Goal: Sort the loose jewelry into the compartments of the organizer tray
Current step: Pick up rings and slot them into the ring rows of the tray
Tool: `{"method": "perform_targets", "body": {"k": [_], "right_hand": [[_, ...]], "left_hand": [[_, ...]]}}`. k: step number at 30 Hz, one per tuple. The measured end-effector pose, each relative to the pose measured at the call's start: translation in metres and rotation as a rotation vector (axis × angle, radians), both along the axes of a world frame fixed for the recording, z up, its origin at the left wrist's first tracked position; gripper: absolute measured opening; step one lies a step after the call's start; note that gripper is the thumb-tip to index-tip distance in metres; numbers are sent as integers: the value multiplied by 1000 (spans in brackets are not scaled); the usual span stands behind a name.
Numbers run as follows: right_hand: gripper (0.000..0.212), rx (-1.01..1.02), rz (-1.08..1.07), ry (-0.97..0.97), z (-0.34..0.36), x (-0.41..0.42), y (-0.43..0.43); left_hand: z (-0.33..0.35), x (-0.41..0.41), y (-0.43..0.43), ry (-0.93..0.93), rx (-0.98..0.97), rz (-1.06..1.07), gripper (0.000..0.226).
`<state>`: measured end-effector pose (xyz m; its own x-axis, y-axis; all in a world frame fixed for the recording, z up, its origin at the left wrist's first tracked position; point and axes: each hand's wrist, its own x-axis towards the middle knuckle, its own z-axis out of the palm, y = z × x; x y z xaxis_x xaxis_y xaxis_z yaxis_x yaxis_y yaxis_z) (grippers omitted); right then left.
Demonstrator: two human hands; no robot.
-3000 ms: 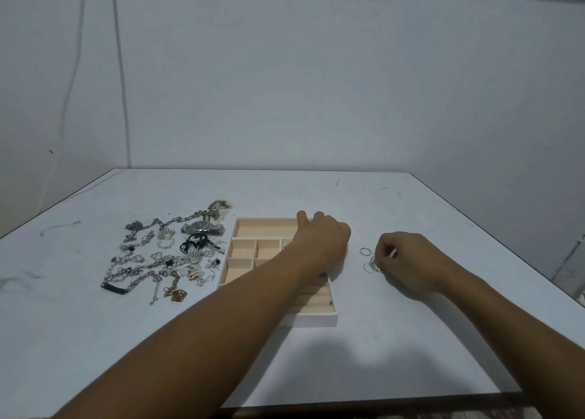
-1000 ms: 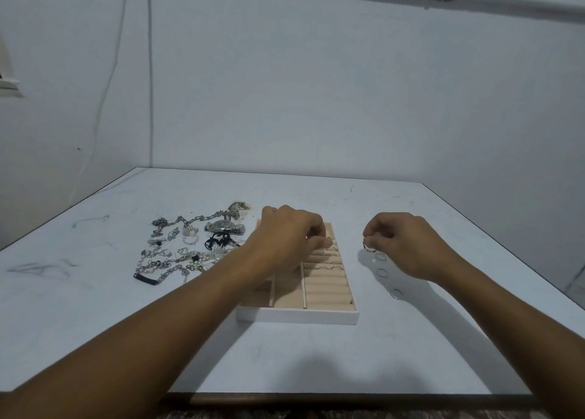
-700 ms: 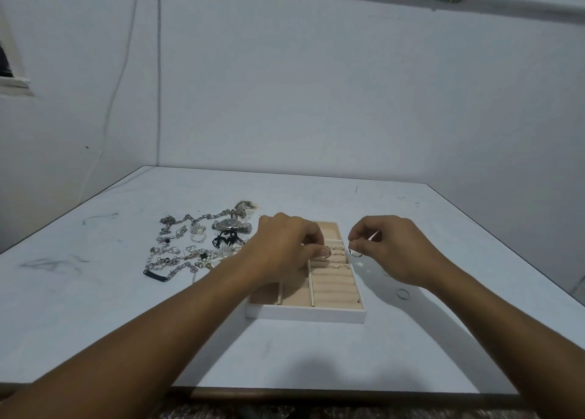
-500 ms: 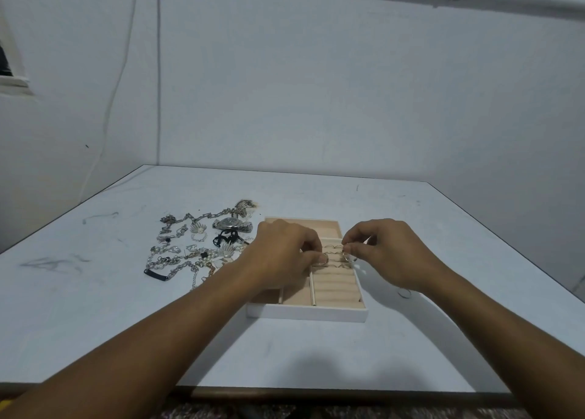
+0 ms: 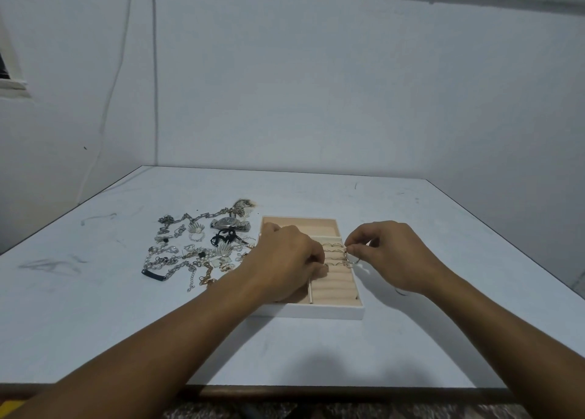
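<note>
The tabletop (image 5: 316,349) carried the organizer tray (image 5: 329,312), its long axis running away from the person. The pile of loose jewelry (image 5: 196,247) lay just left of it. Since a second earlier, the right hand (image 5: 391,254) had crossed from the tabletop to the tray's ring rolls, so another piece looked close to sorted. It pinched a small ring (image 5: 349,262) at the right rim. The left hand (image 5: 286,260), fingers curled, rested on the rolls; whether it held anything I could not tell.

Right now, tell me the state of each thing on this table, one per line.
organizer tray: flat on table, several rings slotted in the ring rolls
ring: pinched by right hand at the rolls
left hand: resting over tray
jewelry pile: tangled, unsorted, left of tray
</note>
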<state>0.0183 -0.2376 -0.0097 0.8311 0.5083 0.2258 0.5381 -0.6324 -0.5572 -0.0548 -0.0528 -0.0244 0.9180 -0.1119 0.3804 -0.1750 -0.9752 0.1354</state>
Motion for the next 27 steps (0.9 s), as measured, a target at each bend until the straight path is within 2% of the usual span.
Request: {"method": "perform_targets", "body": {"k": [17, 27], "right_hand": [[13, 12, -24, 4, -1, -1, -4], [10, 25, -20, 4, -3, -3, -1]], "left_hand": [[1, 3, -6, 44, 161, -34, 20], [13, -5, -19, 76, 467, 49, 27]]}}
